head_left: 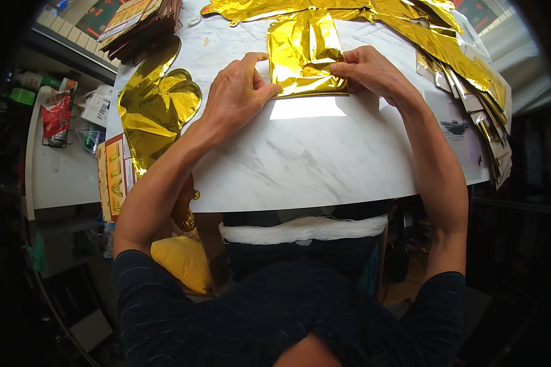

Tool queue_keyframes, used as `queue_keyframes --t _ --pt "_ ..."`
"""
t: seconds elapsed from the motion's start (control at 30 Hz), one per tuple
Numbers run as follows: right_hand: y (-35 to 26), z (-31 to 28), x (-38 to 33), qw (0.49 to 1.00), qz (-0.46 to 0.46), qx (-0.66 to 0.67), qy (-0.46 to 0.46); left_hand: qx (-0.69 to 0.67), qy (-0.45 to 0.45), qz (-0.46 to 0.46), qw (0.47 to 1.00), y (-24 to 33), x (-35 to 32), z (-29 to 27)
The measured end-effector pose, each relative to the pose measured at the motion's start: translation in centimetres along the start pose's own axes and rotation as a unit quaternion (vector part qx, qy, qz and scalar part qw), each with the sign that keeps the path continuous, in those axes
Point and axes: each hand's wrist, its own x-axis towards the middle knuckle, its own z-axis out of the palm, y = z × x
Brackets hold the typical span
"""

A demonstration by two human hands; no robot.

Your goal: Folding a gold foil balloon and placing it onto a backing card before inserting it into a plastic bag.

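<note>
A flat gold foil balloon, folded into a rough rectangle, lies on the white marbled table between my hands. My left hand is at its left side, the thumb pressing the near left corner and the forefinger reaching the left edge. On the right edge, my right hand pinches the foil between thumb and fingers; the rest of those fingers are partly hidden. The foil's near edge makes a straight fold, while its upper surface is creased and shiny. Its far end reaches more gold foil spread across the back of the table.
Unfolded gold foil balloons hang over the table's left edge. Stacks of cardboard sleeves stand at the back left and along the right edge. White string stretches before my lap. A yellow cushion-like bundle sits below the table.
</note>
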Motion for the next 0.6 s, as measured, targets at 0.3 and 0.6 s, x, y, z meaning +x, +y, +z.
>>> queue_keyframes --t 0.3,0.6 --pt "0.2 -0.4 0.7 1.000 0.018 -0.005 -0.013 -0.029 0.084 0.030 0.996 -2.6 2.6 -0.4" --pt "-0.2 -0.3 1.6 0.999 0.041 -0.017 -0.023 0.109 0.053 0.271 0.955 -1.9 5.7 2.8"
